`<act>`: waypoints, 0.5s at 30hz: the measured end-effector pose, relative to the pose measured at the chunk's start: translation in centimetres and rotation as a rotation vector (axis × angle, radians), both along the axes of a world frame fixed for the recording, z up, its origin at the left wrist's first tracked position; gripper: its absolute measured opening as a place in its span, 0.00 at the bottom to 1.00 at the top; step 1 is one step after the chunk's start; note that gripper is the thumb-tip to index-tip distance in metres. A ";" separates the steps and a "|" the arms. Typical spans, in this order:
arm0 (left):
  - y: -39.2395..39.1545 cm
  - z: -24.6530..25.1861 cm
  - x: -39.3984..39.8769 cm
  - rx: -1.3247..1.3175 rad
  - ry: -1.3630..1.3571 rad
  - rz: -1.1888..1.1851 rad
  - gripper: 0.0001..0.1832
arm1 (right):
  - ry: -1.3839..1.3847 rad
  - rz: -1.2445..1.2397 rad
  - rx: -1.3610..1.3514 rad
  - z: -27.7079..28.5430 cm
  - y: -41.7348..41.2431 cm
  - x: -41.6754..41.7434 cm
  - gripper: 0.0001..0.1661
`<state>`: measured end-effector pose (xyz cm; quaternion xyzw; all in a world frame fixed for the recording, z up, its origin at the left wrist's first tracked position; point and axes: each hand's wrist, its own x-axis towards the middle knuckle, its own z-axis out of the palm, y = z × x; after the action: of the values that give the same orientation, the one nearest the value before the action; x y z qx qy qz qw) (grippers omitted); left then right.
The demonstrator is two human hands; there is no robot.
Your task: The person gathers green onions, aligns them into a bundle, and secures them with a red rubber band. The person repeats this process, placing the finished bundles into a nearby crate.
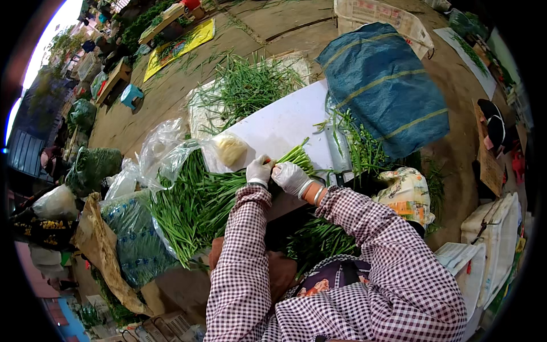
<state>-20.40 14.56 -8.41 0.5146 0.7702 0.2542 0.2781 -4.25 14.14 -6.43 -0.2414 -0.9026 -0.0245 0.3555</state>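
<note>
My left hand, in a thin white glove, is closed around a bundle of chive-like green stalks. Pressed against the same bundle, with curled fingers, is my gloved right hand; what lies between its fingertips is hidden. Cut pale ends point away from me to the right, over a white board. The long leaves trail left into a large heap. Right of my hands lies a wide-bladed knife with a dark handle. A clear bag of pale yellow contents sits on the board's left part.
Loose green trimmings are piled beyond the board. A blue woven sheet covers the far right, before a white plastic crate. Clear plastic film bunches up at the left. More greens lie below my forearms. A blue stool stands farther off.
</note>
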 end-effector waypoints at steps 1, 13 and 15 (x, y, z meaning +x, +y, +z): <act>0.1 1.2 0.1 -0.043 0.047 -0.024 0.13 | -0.022 0.015 0.009 0.2 0.1 -0.1 0.04; 1.2 1.8 -0.6 0.219 0.038 -0.390 0.11 | -0.262 0.137 0.193 1.1 0.1 0.1 0.05; 1.6 2.7 -1.0 0.015 -0.015 -0.495 0.10 | -0.258 0.274 0.158 -0.1 0.2 -0.6 0.06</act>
<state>-21.43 16.15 -5.74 0.6877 0.6167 0.1882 0.3338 -4.82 14.37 -6.58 -0.0824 -0.9603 -0.0773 0.2550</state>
